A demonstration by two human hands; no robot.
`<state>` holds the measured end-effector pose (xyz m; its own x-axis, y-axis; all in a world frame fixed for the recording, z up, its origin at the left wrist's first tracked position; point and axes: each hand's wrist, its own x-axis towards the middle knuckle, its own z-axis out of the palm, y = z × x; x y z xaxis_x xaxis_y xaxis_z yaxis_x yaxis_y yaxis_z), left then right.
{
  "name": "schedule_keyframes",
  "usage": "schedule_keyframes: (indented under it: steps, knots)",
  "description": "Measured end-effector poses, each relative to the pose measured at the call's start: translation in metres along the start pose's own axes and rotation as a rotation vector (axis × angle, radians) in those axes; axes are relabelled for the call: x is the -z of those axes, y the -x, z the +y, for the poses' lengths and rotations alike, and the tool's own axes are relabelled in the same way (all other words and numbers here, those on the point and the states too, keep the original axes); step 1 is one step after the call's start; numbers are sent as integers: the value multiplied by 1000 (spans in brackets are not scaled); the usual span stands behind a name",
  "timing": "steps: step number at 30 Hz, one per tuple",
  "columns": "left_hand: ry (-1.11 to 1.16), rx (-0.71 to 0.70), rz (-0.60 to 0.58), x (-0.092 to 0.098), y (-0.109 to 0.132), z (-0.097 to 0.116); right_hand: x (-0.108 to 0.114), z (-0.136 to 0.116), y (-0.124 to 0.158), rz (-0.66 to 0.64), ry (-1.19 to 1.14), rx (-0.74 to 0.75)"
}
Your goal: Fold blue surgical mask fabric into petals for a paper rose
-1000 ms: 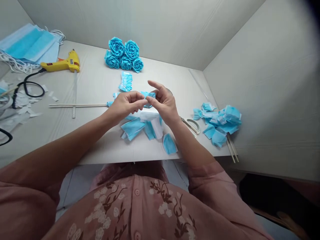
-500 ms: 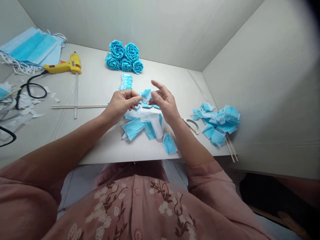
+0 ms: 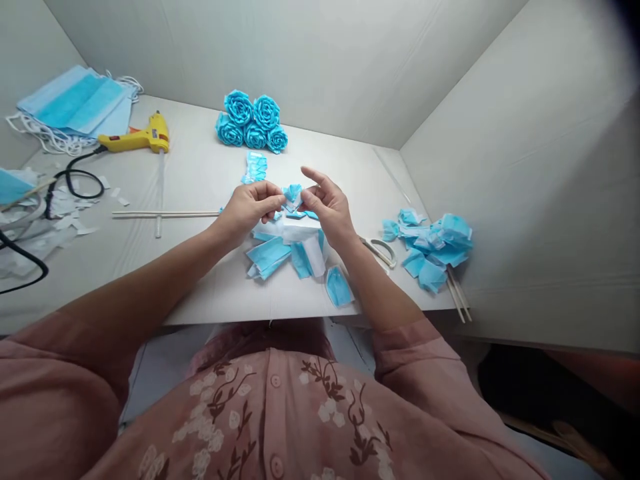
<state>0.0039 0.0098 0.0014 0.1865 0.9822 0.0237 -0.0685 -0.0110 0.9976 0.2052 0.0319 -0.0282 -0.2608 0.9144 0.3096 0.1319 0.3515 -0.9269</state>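
Note:
Between my hands is a small blue-and-white piece of mask fabric (image 3: 293, 193), folded or gathered at its upper part. My left hand (image 3: 250, 208) pinches its left side between thumb and fingers. On the other side, the thumb and fingers of my right hand (image 3: 331, 208) close on its edge, with the index finger raised away. Just below lie cut blue and white fabric pieces (image 3: 270, 257), partly overlapping. One rounded blue petal piece (image 3: 339, 287) rests apart near the table edge. Scissors (image 3: 384, 253) lie beside my right forearm, which hides part of them.
Blue fabric roses (image 3: 253, 121) are stacked at the back, with a strip-like blue bundle (image 3: 255, 167) in front. A yellow glue gun (image 3: 140, 139), face masks (image 3: 75, 100) and thin sticks (image 3: 175, 214) lie left. More fabric pieces (image 3: 435, 243) are heaped right, over sticks (image 3: 459, 297).
The camera view has shifted slightly. Both hands keep their pinch on the fabric piece, which has turned a little and shows more of its blue gathered top.

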Motion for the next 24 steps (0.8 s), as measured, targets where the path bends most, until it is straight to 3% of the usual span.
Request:
schedule_keyframes:
  steps: [7, 16, 24]
  knots:
    - [47, -24, 16, 1, -1, -1, -2, -1, 0, -85, -16, -20]
    - [56, -20, -34, 0, -2, -2, -1, -4, 0, -33, -58, -9]
    - [55, -64, 0, 3, -5, -1, 0, -1, -2, -23, -59, 28]
